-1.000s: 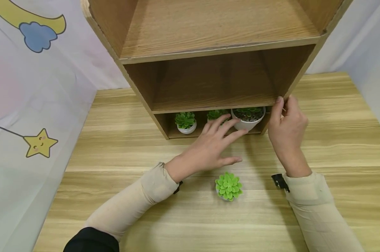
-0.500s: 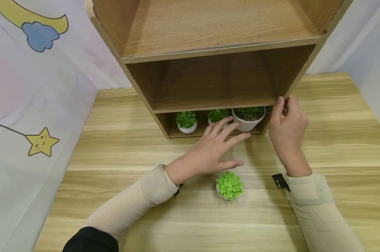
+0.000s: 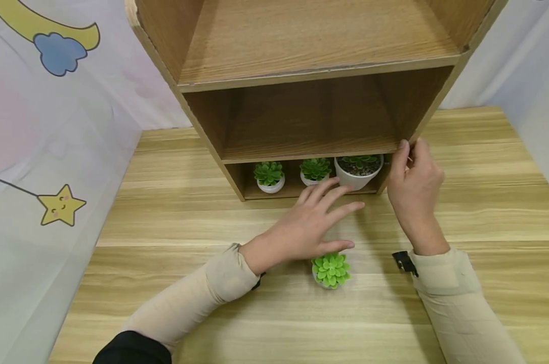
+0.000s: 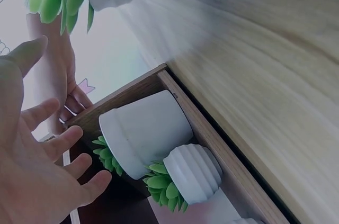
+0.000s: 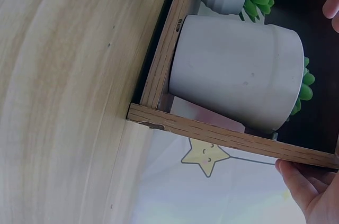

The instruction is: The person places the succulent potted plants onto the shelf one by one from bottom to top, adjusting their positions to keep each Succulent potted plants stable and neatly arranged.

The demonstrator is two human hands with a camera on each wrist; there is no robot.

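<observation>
My left hand point(image 3: 308, 227) hovers with fingers spread in front of the bottom compartment of a wooden shelf point(image 3: 320, 162), holding nothing. Just below its thumb, a bright green potted succulent point(image 3: 331, 270) stands on the table. Inside that compartment are a large white-potted succulent point(image 3: 358, 177) at the right, a small potted succulent point(image 3: 315, 170) beside it and another small potted succulent point(image 3: 269, 177) at the left. My right hand point(image 3: 415, 194) grips the edge of the shelf's right side panel; in the right wrist view its fingers point(image 5: 299, 184) touch the panel's outer face.
The shelf's middle compartment point(image 3: 310, 116) and upper board point(image 3: 324, 35) rise above the plants. The wood-grain table point(image 3: 165, 283) extends around the shelf. A printed cloth backdrop point(image 3: 60, 151) with a moon, cloud and star hangs at the left and behind.
My left hand has drawn back from the bottom compartment toward the table plant, uncovering the middle succulent. My right hand stays on the shelf's side.
</observation>
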